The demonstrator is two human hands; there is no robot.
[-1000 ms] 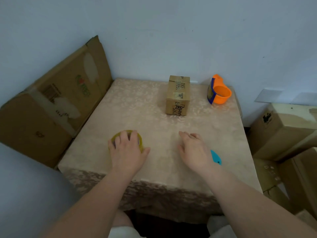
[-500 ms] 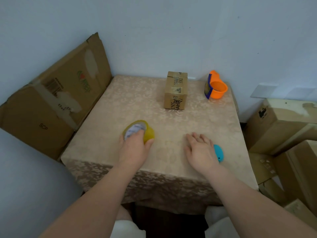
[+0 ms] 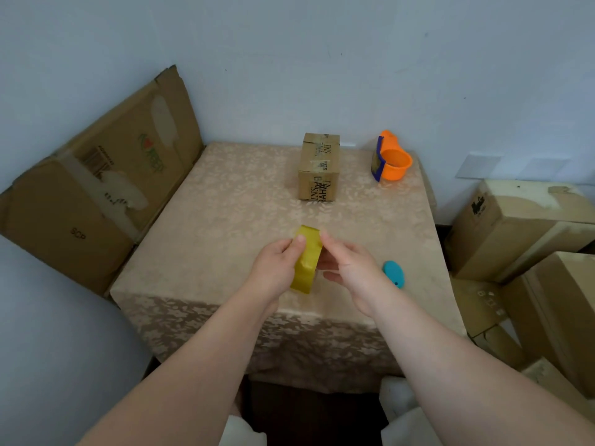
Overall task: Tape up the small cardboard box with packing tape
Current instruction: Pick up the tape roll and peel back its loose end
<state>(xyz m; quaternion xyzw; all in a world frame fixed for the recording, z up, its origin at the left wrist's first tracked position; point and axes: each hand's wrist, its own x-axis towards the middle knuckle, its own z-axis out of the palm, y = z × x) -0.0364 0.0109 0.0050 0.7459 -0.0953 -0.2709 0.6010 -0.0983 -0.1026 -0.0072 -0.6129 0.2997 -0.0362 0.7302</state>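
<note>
A yellow roll of packing tape (image 3: 306,259) is held on edge above the table's near half. My left hand (image 3: 276,270) grips its left side with the thumb on the outer band. My right hand (image 3: 349,268) touches the roll from the right, index finger on its top rim, other fingers spread. The small cardboard box (image 3: 318,167) stands closed at the far middle of the table (image 3: 225,214), well beyond both hands, with old labels and black print on it.
An orange and blue tape dispenser (image 3: 390,157) sits at the far right corner. A small teal object (image 3: 392,273) lies right of my right hand. A flattened carton (image 3: 96,185) leans at the left; stacked cartons (image 3: 521,233) stand at the right.
My left hand lifted the tape roll off the table and brought it to the middle. My right hand left the table and came over to the roll.
</note>
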